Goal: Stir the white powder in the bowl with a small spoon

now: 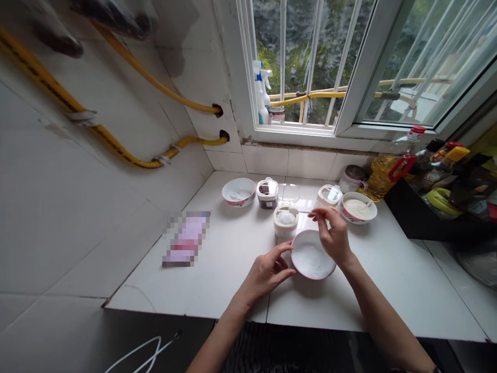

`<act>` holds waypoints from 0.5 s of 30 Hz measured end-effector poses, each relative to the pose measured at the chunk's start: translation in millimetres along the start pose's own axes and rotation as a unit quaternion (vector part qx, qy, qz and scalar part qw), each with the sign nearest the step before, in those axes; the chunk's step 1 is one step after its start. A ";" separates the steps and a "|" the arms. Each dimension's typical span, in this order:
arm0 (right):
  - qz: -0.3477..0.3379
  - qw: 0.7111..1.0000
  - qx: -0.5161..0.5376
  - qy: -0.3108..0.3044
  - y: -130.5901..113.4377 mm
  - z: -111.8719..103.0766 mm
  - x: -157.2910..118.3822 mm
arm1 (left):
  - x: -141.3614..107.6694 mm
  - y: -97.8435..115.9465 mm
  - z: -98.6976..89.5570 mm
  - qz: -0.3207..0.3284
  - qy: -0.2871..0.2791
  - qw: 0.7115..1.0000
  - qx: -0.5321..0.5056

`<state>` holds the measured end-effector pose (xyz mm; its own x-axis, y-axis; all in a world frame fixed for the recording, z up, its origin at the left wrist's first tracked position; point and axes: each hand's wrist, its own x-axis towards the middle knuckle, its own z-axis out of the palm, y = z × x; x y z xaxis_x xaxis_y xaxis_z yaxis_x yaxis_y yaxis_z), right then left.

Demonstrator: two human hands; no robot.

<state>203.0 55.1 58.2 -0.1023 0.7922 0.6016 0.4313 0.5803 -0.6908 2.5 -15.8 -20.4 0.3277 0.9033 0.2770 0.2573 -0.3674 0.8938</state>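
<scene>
My right hand (332, 233) pinches the handle of a small white spoon (303, 211), whose bowl is at the open white jar (286, 228) of white grains. The jar's clear lid (288, 193) stands raised behind it. My left hand (274, 267) grips the left rim of a white bowl (312, 256) with a pinkish edge. That bowl is in front of the jar, below my right hand; whether it holds anything pale is hard to tell.
Behind are a floral bowl (238, 192), a dark-filled jar (267, 194), a white lidded jar (329, 195) and a bowl of pale powder (359, 208). An oil bottle (382, 173) and a black rack (404, 215) stand right. A blurred purple packet (188, 238) lies left.
</scene>
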 end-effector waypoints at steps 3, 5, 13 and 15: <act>-0.120 0.986 -0.106 -0.045 -2.0 0.2 -2.1 | 0.2 -0.2 0.3 0.005 0.001 1.000 0.002; -0.134 0.982 -0.124 -0.037 -2.5 -1.2 -2.6 | 0.5 0.2 0.0 0.005 0.002 1.000 0.006; 0.083 0.993 0.077 -0.026 0.9 -19.4 -5.3 | 0.6 2.5 -1.7 0.005 0.001 1.000 0.015; 0.074 0.991 0.051 -0.097 2.7 -25.1 -6.4 | 0.3 2.9 -1.7 0.003 0.001 1.000 0.010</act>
<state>227.3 46.8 62.5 -0.2191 0.8858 0.4092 0.3634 0.4633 -0.8083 1.9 -16.2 -17.1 0.3265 0.9019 0.2829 0.2741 -0.3768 0.8848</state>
